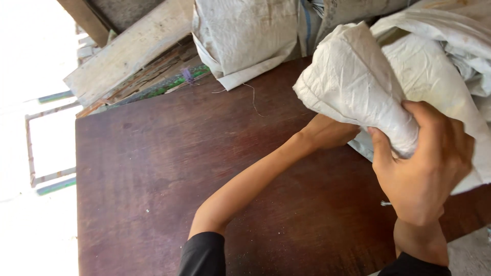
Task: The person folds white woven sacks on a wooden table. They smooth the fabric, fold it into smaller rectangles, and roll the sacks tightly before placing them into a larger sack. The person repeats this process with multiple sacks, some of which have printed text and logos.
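Note:
A white woven plastic sack (358,82) is bunched up above a dark brown wooden board (153,174). My right hand (424,163) grips the gathered neck of the sack, fingers wrapped around it. My left hand (330,132) reaches under the sack's lower edge; its fingers are hidden by the fabric, so its hold cannot be made out. Both forearms stretch across the board, with black sleeves at the bottom of the view.
More white sacks (245,36) are piled at the back and right (450,56). Pale weathered planks (128,51) lean at the upper left over some green-edged scrap (169,84). A loose thread (253,99) lies on the board. Beyond the board's left edge is glaring light.

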